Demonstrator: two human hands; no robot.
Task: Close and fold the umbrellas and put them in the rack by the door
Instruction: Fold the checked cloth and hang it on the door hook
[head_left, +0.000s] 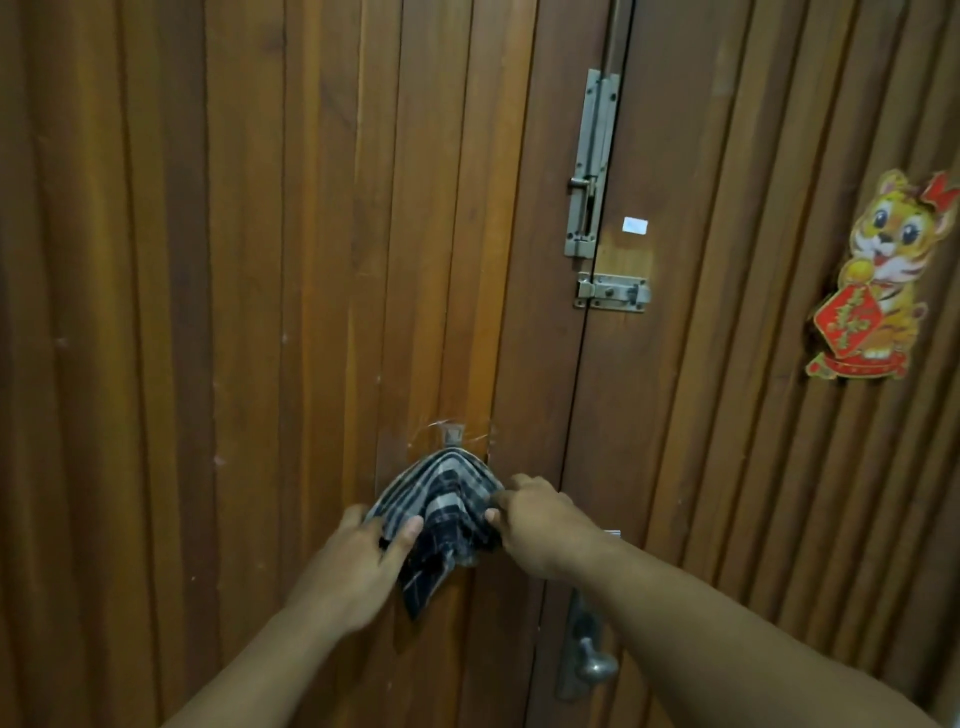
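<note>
The head view holds two hands, one plaid cloth, one clear hook, two bolt latches, one lever handle and one tiger decoration, all set against a double wooden door (249, 291) of vertical slats.

The plaid cloth (441, 514), dark blue with white checks, hangs from the clear adhesive hook (453, 435) stuck to the left door leaf, just left of the seam between the leaves. Whether this cloth belongs to an umbrella cannot be told; no ribs, shaft or handle show. Its top gathers to a peak right under the hook and its lower end trails down to a point against the wood.

The left hand (358, 566) lies against the cloth's left edge, fingers spread and only loosely curved, the thumb pressed on the fabric, so it rests there rather than clamps. The right hand (535, 525) is curled, its thumb and forefinger pinching the cloth's right edge. Both forearms reach up from the bottom of the frame, and the right one crosses in front of the door seam.

To the right of the seam, a tall vertical bolt latch (592, 166) sits high, with a shorter horizontal bolt latch (613, 292) just below it and a small white sticker (635, 225) between them. Lower down, the metal lever handle (589, 654) shows on its plate, partly hidden behind the right forearm. The tiger decoration (878, 280), holding a red diamond sign, is stuck on the right leaf, well apart from the hands.

No rack or other container is visible.
</note>
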